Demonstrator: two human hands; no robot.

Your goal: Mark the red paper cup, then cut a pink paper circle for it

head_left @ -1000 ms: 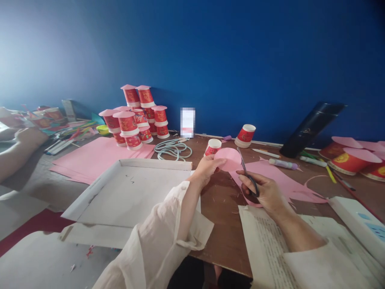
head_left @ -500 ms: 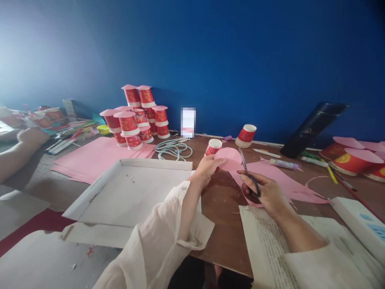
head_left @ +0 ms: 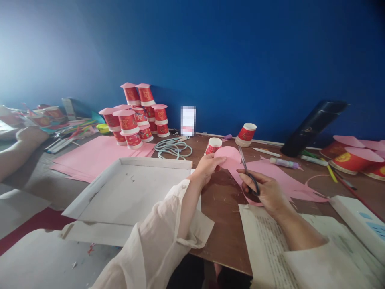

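Note:
My left hand pinches a round piece of pink paper that is still joined to a larger pink sheet lying on the brown table. My right hand grips a pair of dark-handled scissors, whose blades point up along the right edge of the round piece. Both sleeves are cream-coloured. A small red and white paper cup stands just behind my left hand.
A stack of red cups with pink lids stands at the back left, beside pink sheets and a coiled cable. A white cardboard tray lies to the left. Another person's arm rests at far left. Glue stick, black cylinder and capped cups lie right.
Almost nothing has changed. Both hands hold their places, with the scissors shifted very slightly along the edge of the pink round piece.

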